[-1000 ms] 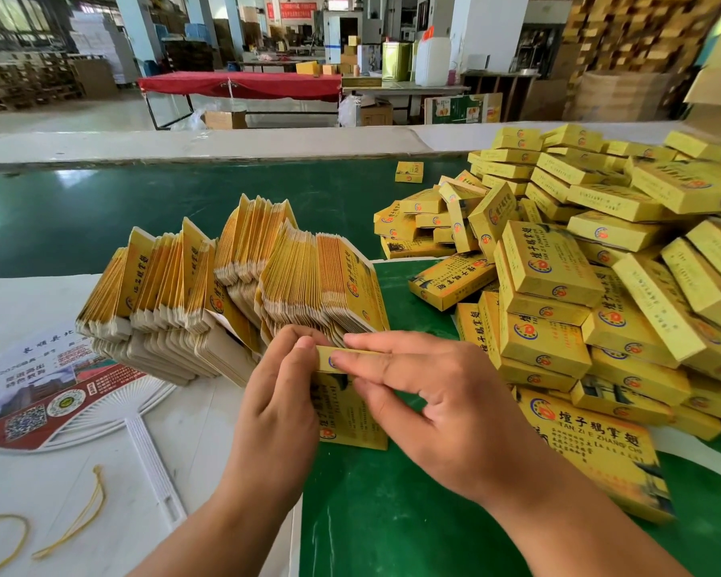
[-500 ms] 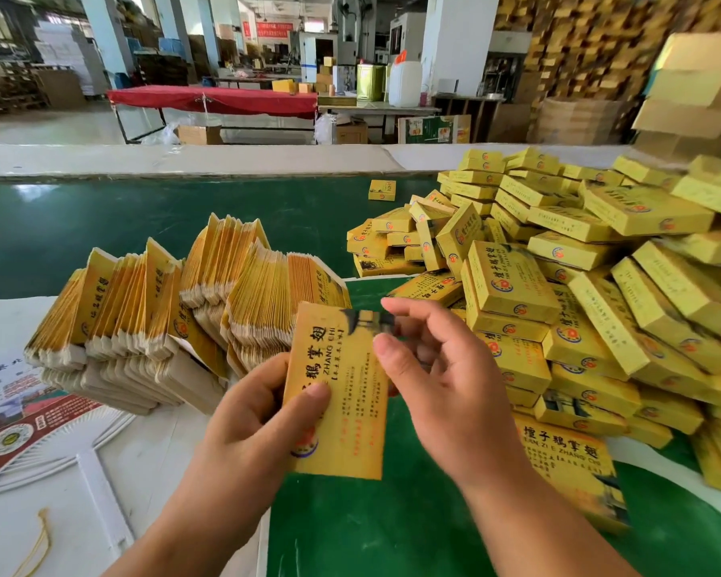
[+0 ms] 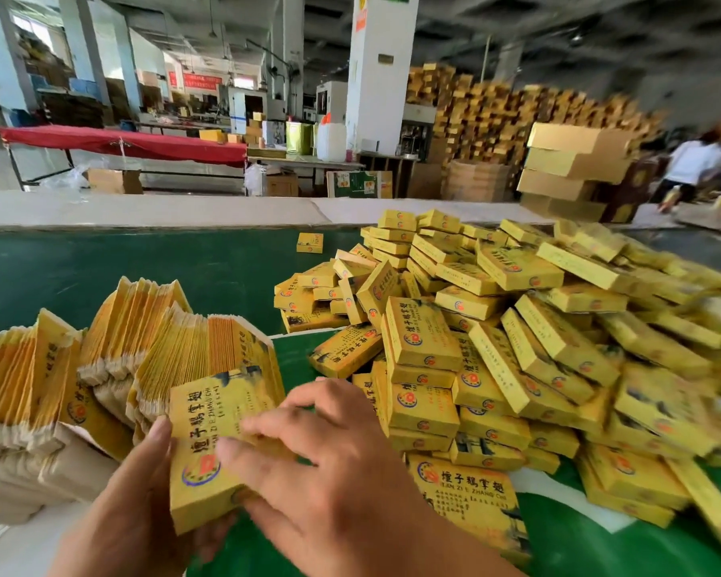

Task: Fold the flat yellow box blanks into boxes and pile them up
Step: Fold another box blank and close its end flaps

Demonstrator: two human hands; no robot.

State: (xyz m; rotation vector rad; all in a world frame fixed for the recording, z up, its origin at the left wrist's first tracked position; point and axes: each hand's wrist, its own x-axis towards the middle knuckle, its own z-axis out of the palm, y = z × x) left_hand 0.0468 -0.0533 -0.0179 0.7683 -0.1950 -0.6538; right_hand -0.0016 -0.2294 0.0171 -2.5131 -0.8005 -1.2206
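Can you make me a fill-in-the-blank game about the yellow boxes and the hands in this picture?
1. Both hands, the left hand and the right hand, are on one yellow ____.
2. The big pile of folded boxes lies to the ____ of the hands.
3. The flat blanks stand bundled to the ____ of the pile.
4. One lone box lies apart on the ____ table top.

Missing words: box; right; left; green

Yellow boxes (image 3: 423, 339) printed cardboard, slight sheen; green table (image 3: 121, 264) smooth
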